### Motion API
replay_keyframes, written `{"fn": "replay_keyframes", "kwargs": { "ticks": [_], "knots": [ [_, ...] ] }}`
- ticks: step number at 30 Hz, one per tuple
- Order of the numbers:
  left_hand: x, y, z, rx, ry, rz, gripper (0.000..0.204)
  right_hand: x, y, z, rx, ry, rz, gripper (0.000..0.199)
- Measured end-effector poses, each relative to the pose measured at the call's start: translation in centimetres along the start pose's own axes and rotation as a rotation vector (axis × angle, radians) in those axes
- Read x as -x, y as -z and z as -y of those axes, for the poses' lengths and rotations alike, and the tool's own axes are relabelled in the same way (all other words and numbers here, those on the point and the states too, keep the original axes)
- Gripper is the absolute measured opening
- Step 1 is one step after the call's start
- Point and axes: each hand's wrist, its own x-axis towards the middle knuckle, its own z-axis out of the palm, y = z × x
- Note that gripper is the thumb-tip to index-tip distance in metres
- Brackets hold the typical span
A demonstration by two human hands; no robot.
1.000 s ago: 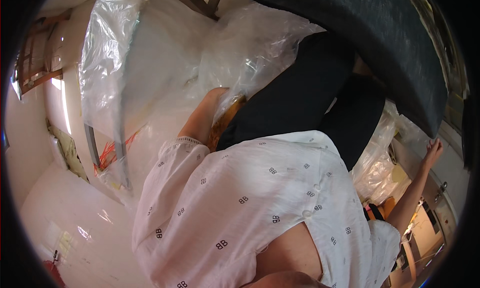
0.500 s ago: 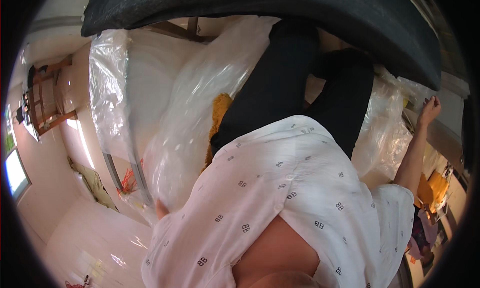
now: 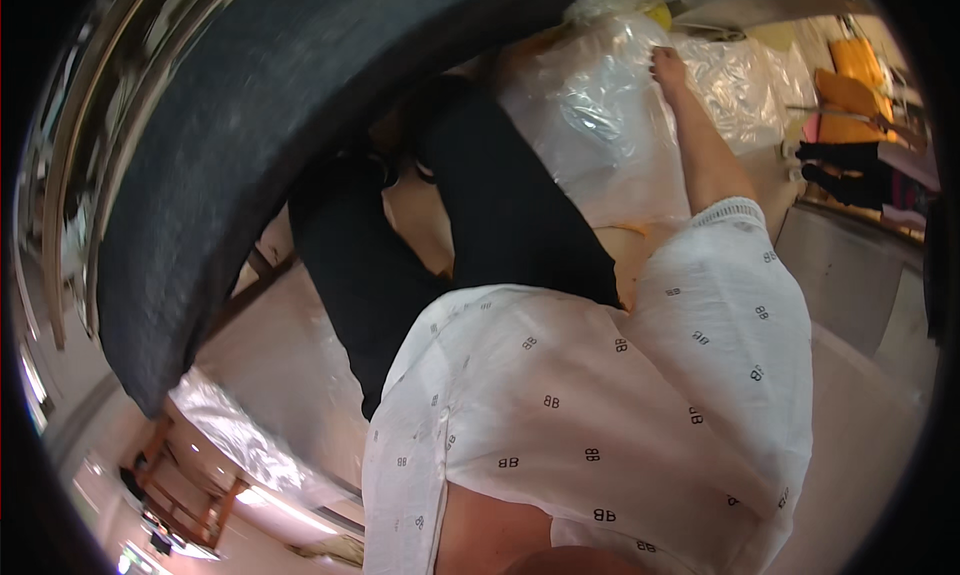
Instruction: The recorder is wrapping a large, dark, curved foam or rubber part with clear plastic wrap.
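Observation:
My right arm reaches out to the far right. At its end my right hand (image 3: 668, 65) has its fingers curled at the edge of a crinkled, clear plastic sheet (image 3: 595, 125) and appears to grip it. The sheet lies beside my legs in black trousers (image 3: 510, 205). My left hand is out of view. A large dark grey, cloth-like cover (image 3: 240, 135) bulges across the upper left, over my feet and shins.
More clear plastic (image 3: 745, 90) lies to the right of my hand. Another person (image 3: 885, 180) is at the far right, near orange pieces (image 3: 855, 70). Silvery plastic (image 3: 240, 430) and a wooden frame (image 3: 195, 505) are at the lower left. Metal rails (image 3: 75, 165) run along the far left.
My view and body have turned to the right. My right hand, previously raised beside the dark cover, is now at the plastic sheet. My left hand, partly visible before, has left view.

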Motion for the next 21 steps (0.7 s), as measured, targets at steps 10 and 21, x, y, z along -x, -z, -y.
{"fn": "replay_keyframes", "kwargs": {
  "ticks": [10, 21],
  "knots": [
    [-26.5, 0.3, -18.4, 0.403, -0.089, -0.337, 0.032, 4.8, -5.4, -8.8, 0.664, 0.018, 0.141, 0.045],
    [-38.7, 0.1, -42.5, 0.876, -0.461, -0.127, 0.026, 10.8, 2.7, -13.8, 0.392, -0.103, 0.082, 0.025]
  ]
}}
